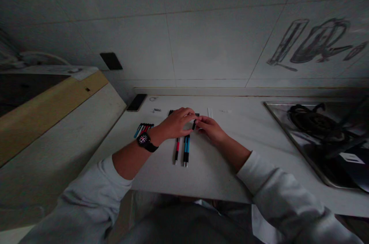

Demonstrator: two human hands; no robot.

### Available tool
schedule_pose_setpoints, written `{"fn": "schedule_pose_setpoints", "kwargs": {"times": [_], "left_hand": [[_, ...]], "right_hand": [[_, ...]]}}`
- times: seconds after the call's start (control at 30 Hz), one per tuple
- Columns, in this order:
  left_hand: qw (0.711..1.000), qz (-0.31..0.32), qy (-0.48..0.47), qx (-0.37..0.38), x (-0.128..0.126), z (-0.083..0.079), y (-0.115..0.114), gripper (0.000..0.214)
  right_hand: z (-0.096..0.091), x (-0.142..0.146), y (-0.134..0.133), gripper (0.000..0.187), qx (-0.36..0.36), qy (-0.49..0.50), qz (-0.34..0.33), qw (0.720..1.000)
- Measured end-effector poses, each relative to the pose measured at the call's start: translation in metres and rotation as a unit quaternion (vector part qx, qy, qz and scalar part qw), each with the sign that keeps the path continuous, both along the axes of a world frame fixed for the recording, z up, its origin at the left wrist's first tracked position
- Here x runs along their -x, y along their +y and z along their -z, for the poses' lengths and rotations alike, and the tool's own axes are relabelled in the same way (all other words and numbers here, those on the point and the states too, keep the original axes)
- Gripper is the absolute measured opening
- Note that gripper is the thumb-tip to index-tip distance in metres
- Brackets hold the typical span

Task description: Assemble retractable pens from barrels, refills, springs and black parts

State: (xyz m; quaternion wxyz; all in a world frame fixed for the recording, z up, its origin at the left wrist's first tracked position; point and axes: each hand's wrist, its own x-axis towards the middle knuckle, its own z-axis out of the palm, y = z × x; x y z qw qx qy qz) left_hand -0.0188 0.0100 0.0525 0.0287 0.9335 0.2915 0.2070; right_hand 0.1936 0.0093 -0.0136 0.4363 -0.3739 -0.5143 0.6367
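My left hand, a black watch on its wrist, is curled with fingers pinched over a small dark pen part on the white counter. My right hand meets it from the right, fingers closed on the same piece. Just below the hands lie a red-and-black pen and two blue-and-black pens, pointing toward me. A fan of several pens lies left of my left wrist.
A dark phone lies at the counter's back left, with small springs beside it. White refill tubes lie behind the hands. A gas stove fills the right side. A tiled wall rises behind; a lower cabinet top sits at the left.
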Motion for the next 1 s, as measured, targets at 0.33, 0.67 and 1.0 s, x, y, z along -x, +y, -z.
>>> {"fn": "schedule_pose_setpoints", "kwargs": {"times": [0.33,0.67,1.0], "left_hand": [[0.995,-0.099,-0.028,0.0,0.042,0.026,0.06,0.046],[0.988,-0.135,0.038,0.061,0.06,0.067,0.096,0.046],[0.985,-0.145,0.055,0.078,0.062,0.066,0.097,0.048]], "right_hand": [[0.003,-0.004,0.005,0.04,-0.064,-0.089,0.081,0.991],[0.012,-0.005,0.006,0.036,-0.108,-0.139,0.051,0.983],[0.021,-0.006,0.011,0.029,-0.123,-0.163,0.051,0.978]]}}
